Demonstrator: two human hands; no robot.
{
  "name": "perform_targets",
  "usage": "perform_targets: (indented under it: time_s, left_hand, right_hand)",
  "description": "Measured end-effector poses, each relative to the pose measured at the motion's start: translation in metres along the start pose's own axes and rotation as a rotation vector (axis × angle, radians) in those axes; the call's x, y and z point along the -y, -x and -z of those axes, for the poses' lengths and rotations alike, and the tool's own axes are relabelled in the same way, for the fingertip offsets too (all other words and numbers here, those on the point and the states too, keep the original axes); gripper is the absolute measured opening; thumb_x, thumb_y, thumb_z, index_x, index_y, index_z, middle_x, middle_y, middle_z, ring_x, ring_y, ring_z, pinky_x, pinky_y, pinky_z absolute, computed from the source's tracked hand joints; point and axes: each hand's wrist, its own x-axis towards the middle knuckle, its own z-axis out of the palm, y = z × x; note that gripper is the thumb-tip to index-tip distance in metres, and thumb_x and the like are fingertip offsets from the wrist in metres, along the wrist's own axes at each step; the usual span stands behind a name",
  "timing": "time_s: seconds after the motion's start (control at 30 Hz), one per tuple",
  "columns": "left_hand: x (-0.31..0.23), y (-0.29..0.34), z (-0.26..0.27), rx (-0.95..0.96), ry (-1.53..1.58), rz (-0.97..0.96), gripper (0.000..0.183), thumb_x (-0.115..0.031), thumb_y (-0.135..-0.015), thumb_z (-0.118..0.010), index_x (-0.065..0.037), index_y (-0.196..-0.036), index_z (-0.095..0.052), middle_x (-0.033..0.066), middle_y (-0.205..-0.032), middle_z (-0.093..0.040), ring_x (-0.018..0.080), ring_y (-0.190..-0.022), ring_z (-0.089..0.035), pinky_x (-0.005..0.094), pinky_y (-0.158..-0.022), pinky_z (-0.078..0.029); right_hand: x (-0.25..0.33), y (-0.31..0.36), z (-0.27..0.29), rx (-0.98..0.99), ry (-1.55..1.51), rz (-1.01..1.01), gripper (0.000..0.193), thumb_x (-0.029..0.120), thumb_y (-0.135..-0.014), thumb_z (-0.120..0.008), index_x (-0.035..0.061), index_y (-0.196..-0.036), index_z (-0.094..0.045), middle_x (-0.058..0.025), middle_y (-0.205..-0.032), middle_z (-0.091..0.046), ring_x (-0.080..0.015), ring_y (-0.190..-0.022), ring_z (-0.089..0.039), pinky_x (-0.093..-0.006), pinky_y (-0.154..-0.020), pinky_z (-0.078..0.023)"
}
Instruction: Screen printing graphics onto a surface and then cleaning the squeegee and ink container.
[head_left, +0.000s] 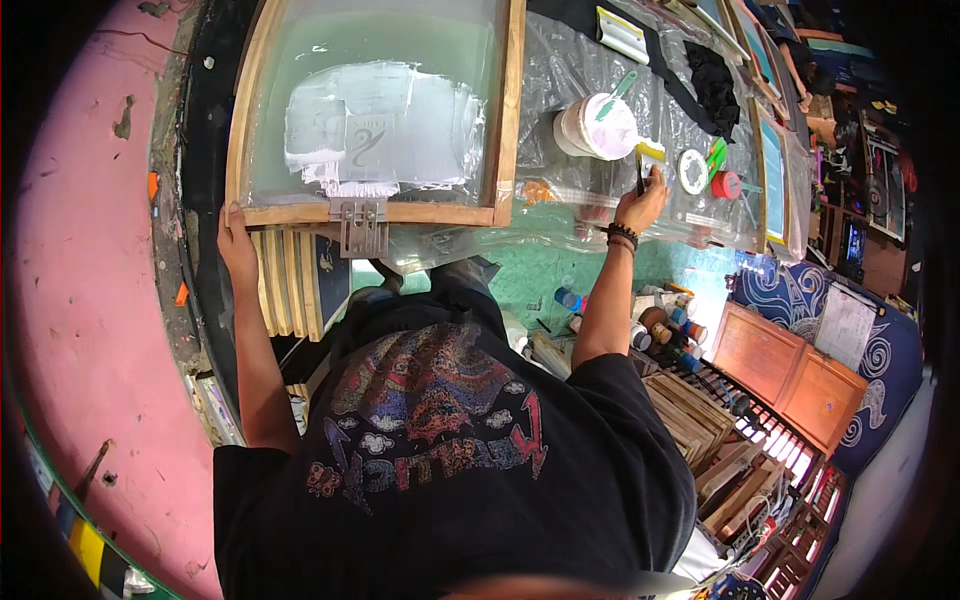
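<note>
A wooden-framed printing screen (507, 120) lies in front of me on the left, its mesh smeared with pale lilac-white ink (430, 120) around a darker design. My left hand (237, 245) grips the frame's near left corner. A metal hinge clamp (362, 228) holds the frame's near edge. To the right, my right hand (643, 203) is closed around a small squeegee (650, 153) with a yellow edge and whitish ink on it. The squeegee is beside a white tub (575, 133) of pale ink, in which a green spatula (618, 92) rests.
Right of my right hand are a white tape roll (692, 171), a red-lidded jar (726, 185) and a green tool (717, 155). Another squeegee (622, 37) and black cloth (712, 85) lie farther back on plastic sheeting. Wooden frames (690, 420) and paint containers are stacked below.
</note>
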Motion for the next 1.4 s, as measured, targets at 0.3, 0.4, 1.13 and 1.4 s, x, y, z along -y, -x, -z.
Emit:
perform_targets:
  time_s: [0.3, 0.4, 1.13, 1.4]
  left_hand:
    - [0.011, -0.004, 0.001, 0.026, 0.017, 0.031, 0.055, -0.041, -0.109, -0.050, 0.009, -0.130, -0.059, 0.0088, -0.112, -0.065, 0.0153, -0.105, -0.057, 0.0298, -0.096, -0.045]
    - [0.027, -0.006, 0.011, 0.026, 0.046, 0.033, 0.055, -0.041, -0.108, -0.051, 0.009, -0.130, -0.059, 0.0080, -0.112, -0.065, 0.0141, -0.103, -0.057, 0.0282, -0.093, -0.045]
    - [0.038, -0.012, 0.006, -0.010, 0.083, 0.044, 0.058, -0.041, -0.107, -0.054, 0.009, -0.135, -0.058, 0.0162, -0.126, -0.067, 0.0198, -0.118, -0.059, 0.0309, -0.106, -0.042]
    - [0.042, -0.011, 0.004, -0.048, -0.022, 0.004, 0.051, -0.040, -0.109, -0.049, 0.004, -0.132, -0.061, 0.0082, -0.117, -0.067, 0.0151, -0.108, -0.059, 0.0293, -0.096, -0.046]
  right_hand:
    - [-0.017, -0.037, 0.061, -0.003, -0.470, -0.405, 0.028, 0.008, -0.090, -0.078, 0.0009, -0.108, -0.058, -0.0089, -0.104, -0.069, -0.0184, -0.091, -0.066, -0.0325, -0.085, -0.053]
    - [-0.006, -0.067, 0.082, 0.092, -0.851, -0.511, 0.034, 0.011, -0.089, -0.082, 0.0017, -0.114, -0.061, -0.0080, -0.108, -0.069, -0.0158, -0.095, -0.063, -0.0309, -0.088, -0.051]
    - [-0.028, -0.119, 0.081, 0.556, -0.808, -0.419, 0.038, 0.009, -0.090, -0.080, 0.0011, -0.123, -0.062, -0.0051, -0.109, -0.071, -0.0114, -0.096, -0.065, -0.0260, -0.087, -0.051]
    - [-0.023, -0.128, 0.081, 0.606, -0.768, -0.354, 0.036, 0.012, -0.090, -0.081, 0.0014, -0.119, -0.064, -0.0046, -0.106, -0.071, -0.0106, -0.093, -0.064, -0.0250, -0.084, -0.051]
